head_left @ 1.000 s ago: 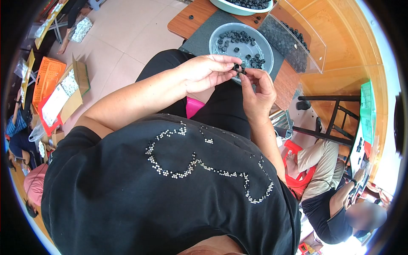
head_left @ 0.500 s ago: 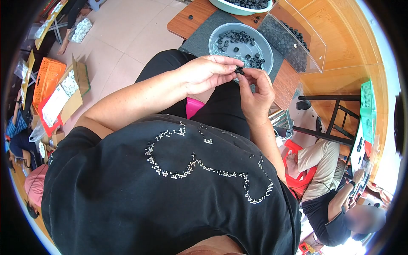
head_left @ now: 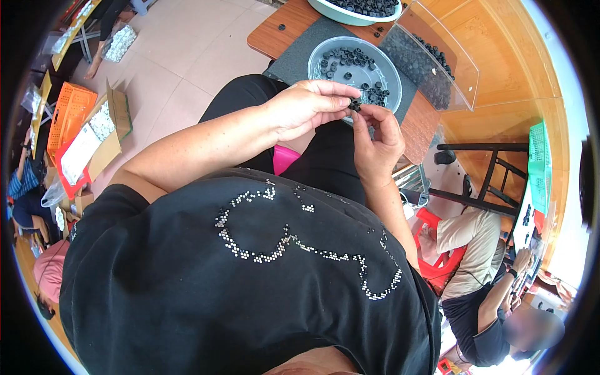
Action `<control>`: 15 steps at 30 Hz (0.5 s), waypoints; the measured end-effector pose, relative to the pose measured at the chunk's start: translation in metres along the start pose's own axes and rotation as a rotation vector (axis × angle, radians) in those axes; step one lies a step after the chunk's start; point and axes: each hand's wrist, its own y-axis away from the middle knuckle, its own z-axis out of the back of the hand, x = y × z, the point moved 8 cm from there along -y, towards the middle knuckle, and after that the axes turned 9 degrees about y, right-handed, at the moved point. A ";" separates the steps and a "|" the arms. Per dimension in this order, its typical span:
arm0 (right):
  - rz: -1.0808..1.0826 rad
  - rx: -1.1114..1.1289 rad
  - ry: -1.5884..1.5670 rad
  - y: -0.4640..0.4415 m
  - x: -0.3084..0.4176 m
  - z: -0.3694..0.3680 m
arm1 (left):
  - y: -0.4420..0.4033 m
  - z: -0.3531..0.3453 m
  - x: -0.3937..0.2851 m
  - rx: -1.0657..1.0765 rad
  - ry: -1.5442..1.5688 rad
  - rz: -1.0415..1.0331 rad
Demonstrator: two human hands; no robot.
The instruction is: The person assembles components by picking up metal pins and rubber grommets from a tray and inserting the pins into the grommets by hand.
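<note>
Between my two hands, just short of the grey basin, is a small round black plastic part (head_left: pixel 355 105). My left hand (head_left: pixel 303 110) pinches it from the left with thumb and fingers. From the right, the thumb and forefinger of my right hand (head_left: pixel 379 139) close on the same part. The fingertips cover much of it, so its exact shape is hidden. Right behind my hands, the grey basin (head_left: pixel 314 57) holds many similar black parts (head_left: pixel 356 57), some in a cluster near its right side.
The basin stands on a dark mat (head_left: pixel 289 67) on a brown table (head_left: pixel 269 39). Behind it is a pale green tub (head_left: pixel 350 15) of black parts. A clear plastic sheet (head_left: pixel 459 59) stands at right. A co-worker (head_left: pixel 478 312) sits at lower right; orange crates (head_left: pixel 70 115) are left.
Both hands stay closed on the black part, with only a slight shift of the fingers. The co-worker at lower right has moved a little.
</note>
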 end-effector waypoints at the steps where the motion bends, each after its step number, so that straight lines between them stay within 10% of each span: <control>1: 0.010 0.000 0.014 0.000 0.001 0.000 | 0.000 0.000 -0.001 0.000 -0.004 -0.005; 15: 0.117 -0.022 0.091 -0.003 0.011 0.004 | 0.000 -0.001 0.000 0.003 -0.002 -0.013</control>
